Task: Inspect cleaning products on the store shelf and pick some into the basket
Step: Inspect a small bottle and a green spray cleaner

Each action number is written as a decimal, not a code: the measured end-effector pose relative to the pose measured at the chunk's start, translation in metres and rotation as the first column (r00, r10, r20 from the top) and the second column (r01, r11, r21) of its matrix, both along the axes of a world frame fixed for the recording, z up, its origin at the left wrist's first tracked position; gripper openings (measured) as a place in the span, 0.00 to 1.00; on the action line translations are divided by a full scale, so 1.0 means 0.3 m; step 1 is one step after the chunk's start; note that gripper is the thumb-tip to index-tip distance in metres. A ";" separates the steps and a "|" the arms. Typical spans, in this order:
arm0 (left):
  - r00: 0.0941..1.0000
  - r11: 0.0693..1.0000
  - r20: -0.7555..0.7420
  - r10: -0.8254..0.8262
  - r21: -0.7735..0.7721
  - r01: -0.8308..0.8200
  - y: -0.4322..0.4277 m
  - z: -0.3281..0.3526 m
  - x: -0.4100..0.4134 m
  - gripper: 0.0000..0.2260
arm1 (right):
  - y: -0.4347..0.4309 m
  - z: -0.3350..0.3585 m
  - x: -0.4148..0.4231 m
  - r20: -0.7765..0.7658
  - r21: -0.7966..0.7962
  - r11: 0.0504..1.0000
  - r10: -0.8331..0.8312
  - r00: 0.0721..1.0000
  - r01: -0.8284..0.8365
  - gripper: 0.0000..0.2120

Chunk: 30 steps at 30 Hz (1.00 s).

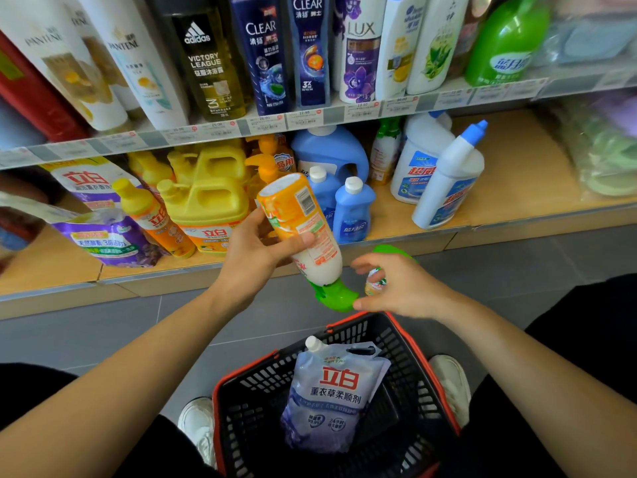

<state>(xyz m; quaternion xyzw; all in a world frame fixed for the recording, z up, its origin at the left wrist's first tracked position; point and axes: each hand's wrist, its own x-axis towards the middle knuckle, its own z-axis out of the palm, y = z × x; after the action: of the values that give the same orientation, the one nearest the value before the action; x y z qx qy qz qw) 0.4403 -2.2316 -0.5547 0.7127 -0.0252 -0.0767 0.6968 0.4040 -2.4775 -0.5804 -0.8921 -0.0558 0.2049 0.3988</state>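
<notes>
Basket (345, 328) on grey tiled floor (103, 339)

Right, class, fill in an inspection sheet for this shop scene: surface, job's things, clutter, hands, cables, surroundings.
Surface: lower shelf, wooden, stocked with detergents.
Job's things: orange bottle turned cap-down; small bottle; pouch lying in the basket.
Clutter: nothing seen.
Hands: left hand grips the orange bottle; right hand holds the small bottle.
Cables: nothing seen.
Surroundings: shampoo bottles on the upper shelf; grey floor tiles.
</notes>
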 end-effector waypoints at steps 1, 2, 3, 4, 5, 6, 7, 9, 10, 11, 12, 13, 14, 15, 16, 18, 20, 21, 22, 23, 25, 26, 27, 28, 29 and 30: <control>1.000 1.000 -0.023 0.009 -0.015 -0.009 -0.007 -0.002 0.002 0.25 | 0.001 -0.016 -0.005 0.003 0.034 0.999 0.012 1.000 -0.012 0.29; 0.999 0.999 -0.048 0.023 -0.030 -0.025 -0.013 -0.005 0.004 0.24 | 0.000 -0.026 -0.009 0.028 0.051 0.999 0.016 0.999 -0.017 0.26; 0.997 0.998 -0.073 0.038 -0.043 -0.041 -0.018 -0.009 0.007 0.22 | -0.002 -0.032 -0.012 0.053 0.051 0.998 0.020 0.998 -0.022 0.23; 0.994 0.997 -0.100 0.051 -0.055 -0.057 -0.022 -0.015 0.009 0.20 | -0.006 -0.034 -0.016 0.070 0.045 0.998 0.030 0.997 -0.033 0.22; 0.990 0.995 -0.129 0.062 -0.066 -0.071 -0.025 -0.023 0.012 0.20 | -0.010 -0.033 -0.021 0.078 0.040 0.998 0.046 0.996 -0.049 0.22; 0.984 0.993 -0.160 0.073 -0.084 -0.087 -0.029 -0.031 0.014 0.19 | -0.015 -0.032 -0.028 0.085 0.039 0.997 0.059 0.995 -0.063 0.23; 0.977 0.988 -0.193 0.087 -0.107 -0.109 -0.031 -0.040 0.016 0.19 | -0.017 -0.031 -0.036 0.092 0.045 0.997 0.062 0.994 -0.066 0.25; 0.956 0.973 -0.273 0.112 -0.166 -0.161 -0.039 -0.055 0.019 0.20 | -0.011 -0.032 -0.050 0.110 0.083 0.996 0.005 0.994 -0.014 0.26; 0.944 0.965 -0.310 0.115 -0.192 -0.181 -0.044 -0.059 0.019 0.21 | -0.004 -0.033 -0.055 0.123 0.129 0.991 -0.059 0.991 0.043 0.25; 0.935 0.958 -0.337 0.114 -0.213 -0.194 -0.047 -0.064 0.020 0.23 | 0.000 -0.031 -0.056 0.139 0.187 0.977 -0.133 0.981 0.106 0.23; 0.928 0.949 -0.356 0.107 -0.241 -0.202 -0.050 -0.069 0.020 0.23 | 0.002 -0.026 -0.054 0.150 0.246 0.956 -0.201 0.968 0.160 0.21; 0.924 0.941 -0.372 0.094 -0.271 -0.204 -0.049 -0.077 0.020 0.23 | 0.001 -0.020 -0.051 0.151 0.300 0.931 -0.261 0.953 0.208 0.18; 0.919 0.936 -0.388 0.068 -0.293 -0.194 -0.049 -0.085 0.017 0.22 | -0.002 -0.012 -0.047 0.144 0.348 0.902 -0.319 0.937 0.254 0.17; 0.914 0.943 -0.403 0.034 -0.289 -0.162 -0.047 -0.095 0.012 0.21 | -0.007 -0.002 -0.041 0.139 0.390 0.872 -0.373 0.917 0.296 0.16; 0.909 0.962 -0.417 -0.002 -0.249 -0.112 -0.047 -0.107 0.005 0.20 | -0.015 0.009 -0.036 0.146 0.421 0.846 -0.419 0.896 0.327 0.16; 0.902 0.994 -0.427 -0.062 -0.106 0.018 -0.044 -0.133 -0.015 0.19 | -0.034 0.034 -0.023 0.211 0.439 0.836 -0.452 0.867 0.329 0.18; 0.892 0.993 -0.437 -0.114 -0.018 0.118 -0.046 -0.153 -0.032 0.19 | -0.053 0.056 -0.007 0.306 0.377 0.881 -0.411 0.859 0.287 0.19; 0.889 0.987 -0.435 -0.142 0.006 0.160 -0.050 -0.157 -0.037 0.18 | -0.064 0.061 0.003 0.339 0.326 0.904 -0.386 0.858 0.278 0.20; 0.894 0.979 -0.416 -0.166 0.040 0.200 -0.055 -0.157 -0.039 0.16 | -0.073 0.063 0.015 0.355 0.273 0.921 -0.365 0.860 0.278 0.20; 0.908 0.968 -0.377 -0.180 0.096 0.232 -0.058 -0.157 -0.037 0.12 | -0.080 0.062 0.027 0.362 0.218 0.935 -0.344 0.867 0.280 0.20; 0.941 0.937 -0.281 -0.188 0.236 0.257 -0.062 -0.163 -0.032 0.07 | -0.079 0.050 0.049 0.358 0.098 0.960 -0.280 0.891 0.262 0.21; 0.952 0.916 -0.236 -0.196 0.301 0.263 -0.064 -0.166 -0.029 0.06 | -0.072 0.036 0.058 0.345 0.047 0.970 -0.239 0.908 0.238 0.21; 0.957 0.894 -0.199 -0.211 0.357 0.271 -0.065 -0.170 -0.029 0.05 | -0.063 0.016 0.065 0.328 0.001 0.977 -0.202 0.923 0.213 0.21; 0.959 0.870 -0.166 -0.228 0.408 0.277 -0.064 -0.175 -0.027 0.04 | -0.053 -0.009 0.073 0.314 -0.042 0.979 -0.175 0.933 0.198 0.21; 0.961 0.843 -0.135 -0.243 0.461 0.278 -0.063 -0.179 -0.026 0.04 | -0.043 -0.036 0.082 0.306 -0.086 0.978 -0.155 0.939 0.190 0.21; 0.961 0.812 -0.106 -0.257 0.516 0.274 -0.061 -0.177 -0.025 0.04 | -0.035 -0.065 0.093 0.300 -0.128 0.975 -0.139 0.944 0.184 0.21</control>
<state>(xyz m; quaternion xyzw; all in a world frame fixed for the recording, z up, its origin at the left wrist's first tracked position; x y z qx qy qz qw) 0.4329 -2.2499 -0.6079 0.8640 -0.0916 -0.1880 0.4580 0.4318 -2.4880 -0.5998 -0.9422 -0.0240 0.0427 0.3315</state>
